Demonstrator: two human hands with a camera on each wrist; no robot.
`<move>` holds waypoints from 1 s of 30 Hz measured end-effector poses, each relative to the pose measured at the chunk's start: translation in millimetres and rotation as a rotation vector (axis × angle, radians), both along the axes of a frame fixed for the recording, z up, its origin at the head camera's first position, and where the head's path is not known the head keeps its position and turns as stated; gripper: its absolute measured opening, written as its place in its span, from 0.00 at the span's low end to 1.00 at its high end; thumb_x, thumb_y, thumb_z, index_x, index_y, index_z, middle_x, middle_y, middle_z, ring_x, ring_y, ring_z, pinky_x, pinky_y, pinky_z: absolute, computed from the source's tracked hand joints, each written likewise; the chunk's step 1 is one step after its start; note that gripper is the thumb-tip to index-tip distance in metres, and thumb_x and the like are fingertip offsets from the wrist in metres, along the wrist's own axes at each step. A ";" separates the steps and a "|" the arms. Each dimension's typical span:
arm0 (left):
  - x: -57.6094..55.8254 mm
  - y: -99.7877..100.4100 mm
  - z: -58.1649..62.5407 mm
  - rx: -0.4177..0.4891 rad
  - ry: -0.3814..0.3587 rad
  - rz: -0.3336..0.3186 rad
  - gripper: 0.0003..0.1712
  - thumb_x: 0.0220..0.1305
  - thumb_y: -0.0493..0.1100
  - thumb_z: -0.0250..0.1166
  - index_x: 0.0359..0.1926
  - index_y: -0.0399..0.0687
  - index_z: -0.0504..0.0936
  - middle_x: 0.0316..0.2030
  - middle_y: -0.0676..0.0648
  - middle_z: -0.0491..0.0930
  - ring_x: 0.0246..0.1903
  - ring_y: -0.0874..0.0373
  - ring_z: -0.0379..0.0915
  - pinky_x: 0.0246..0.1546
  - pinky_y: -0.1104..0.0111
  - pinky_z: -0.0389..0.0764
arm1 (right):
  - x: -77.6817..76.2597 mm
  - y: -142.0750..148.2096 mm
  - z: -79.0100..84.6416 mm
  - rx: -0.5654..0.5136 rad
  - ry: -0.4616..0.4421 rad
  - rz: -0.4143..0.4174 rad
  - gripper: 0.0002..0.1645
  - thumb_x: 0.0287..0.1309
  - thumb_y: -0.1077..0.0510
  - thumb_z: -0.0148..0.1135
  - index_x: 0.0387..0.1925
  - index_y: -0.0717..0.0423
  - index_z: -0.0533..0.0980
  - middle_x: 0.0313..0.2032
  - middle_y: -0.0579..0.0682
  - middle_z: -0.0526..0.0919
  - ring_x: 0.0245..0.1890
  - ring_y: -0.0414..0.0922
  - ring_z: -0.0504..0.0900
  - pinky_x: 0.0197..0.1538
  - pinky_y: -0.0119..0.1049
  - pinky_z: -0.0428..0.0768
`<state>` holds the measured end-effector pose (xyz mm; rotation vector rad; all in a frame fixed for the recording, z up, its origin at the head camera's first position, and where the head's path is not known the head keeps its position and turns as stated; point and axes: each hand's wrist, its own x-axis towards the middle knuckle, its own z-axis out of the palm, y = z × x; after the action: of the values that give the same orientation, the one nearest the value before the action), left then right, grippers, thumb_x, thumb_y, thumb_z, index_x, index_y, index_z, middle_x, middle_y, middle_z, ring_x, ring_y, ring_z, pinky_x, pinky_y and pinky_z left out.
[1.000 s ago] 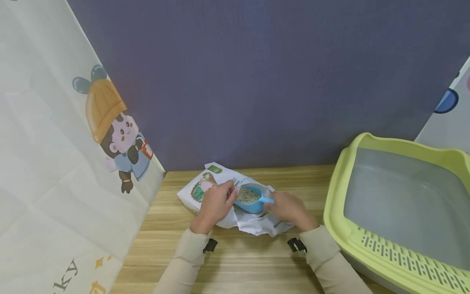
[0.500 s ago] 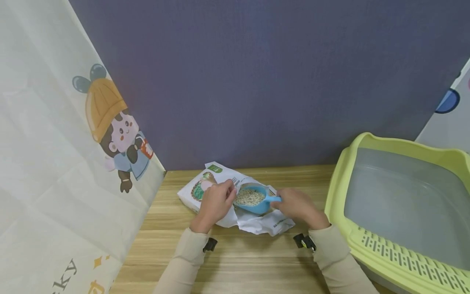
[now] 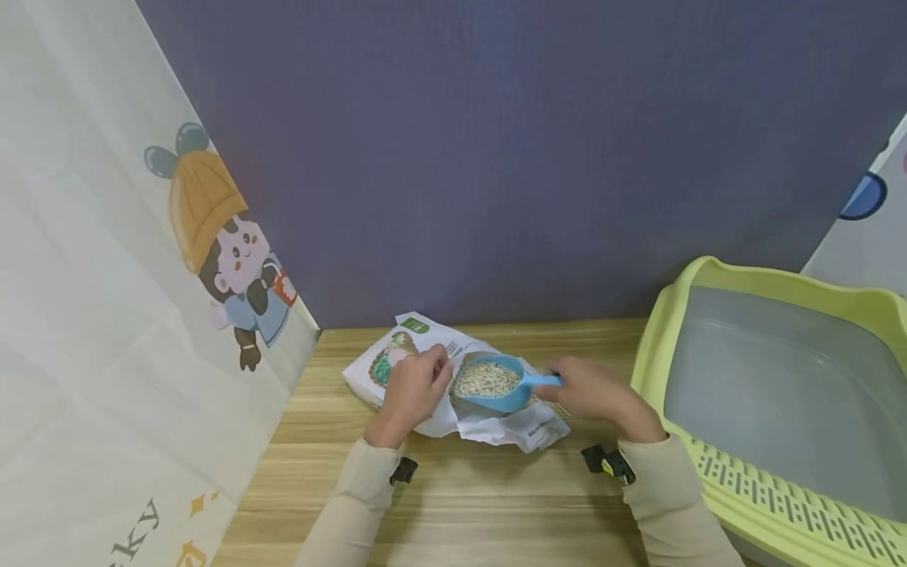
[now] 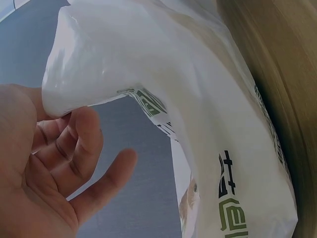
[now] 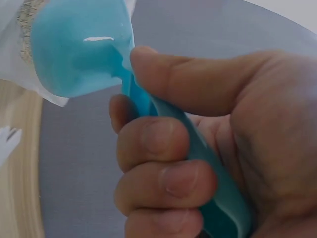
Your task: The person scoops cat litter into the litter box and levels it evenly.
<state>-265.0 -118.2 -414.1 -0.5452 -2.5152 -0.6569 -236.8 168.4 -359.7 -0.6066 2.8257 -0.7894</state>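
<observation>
A white plastic bag (image 3: 459, 342) of pale pellets lies on its side, its torn mouth facing right. My left hand (image 3: 414, 387) pinches the upper edge of that mouth; in the left wrist view, thumb and fingers (image 4: 86, 134) hold a fold of the white plastic. The right hand (image 3: 591, 395) grips the handle of a blue scoop (image 3: 512, 400), fingers wrapped round it in the right wrist view. Grey-beige pellets (image 3: 489, 379) heap in the scoop's bowl, which sits at the bag's mouth. Whether the bowl touches the bag's lower flap cannot be told.
To the right stands a large litter box with a lime-green rim (image 3: 648, 378) and grey basin (image 3: 772, 394), its front edge slotted. A dark blue-grey panel (image 3: 482, 173) rises behind the wooden table (image 3: 468, 504). A white printed sheet (image 3: 85, 276) hangs at the left.
The right hand has drawn the filled scoop rightward, partly out of the bag, showing more of the pellets. The left hand has stayed nearly still at the bag's edge.
</observation>
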 end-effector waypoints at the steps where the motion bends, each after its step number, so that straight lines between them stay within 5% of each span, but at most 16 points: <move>1: -0.2 -0.2 -0.1 0.002 -0.001 0.003 0.11 0.69 0.42 0.65 0.27 0.53 0.76 0.18 0.58 0.75 0.16 0.66 0.64 0.20 0.69 0.67 | 1.0 1.1 1.9 -0.003 0.002 0.006 0.12 0.67 0.52 0.64 0.30 0.52 0.76 0.22 0.44 0.68 0.23 0.41 0.66 0.29 0.35 0.64; 17: -1.4 -3.2 -0.2 0.026 0.002 0.020 0.12 0.69 0.42 0.64 0.27 0.52 0.76 0.18 0.57 0.76 0.17 0.66 0.65 0.21 0.69 0.68 | 4.5 27.9 14.6 -0.032 0.070 0.049 0.13 0.68 0.52 0.64 0.28 0.51 0.74 0.23 0.43 0.69 0.23 0.40 0.66 0.30 0.35 0.66; 30: -0.8 -3.9 -0.5 0.019 -0.010 0.031 0.12 0.70 0.43 0.64 0.27 0.52 0.76 0.18 0.58 0.75 0.17 0.65 0.66 0.22 0.68 0.68 | 10.8 39.5 24.1 -0.123 0.017 0.068 0.12 0.70 0.52 0.62 0.30 0.52 0.74 0.23 0.43 0.67 0.22 0.39 0.64 0.28 0.33 0.65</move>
<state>-265.9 -122.1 -414.5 -0.4970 -2.5195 -0.6730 -226.0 207.8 -335.6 -0.7260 2.7712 -0.9557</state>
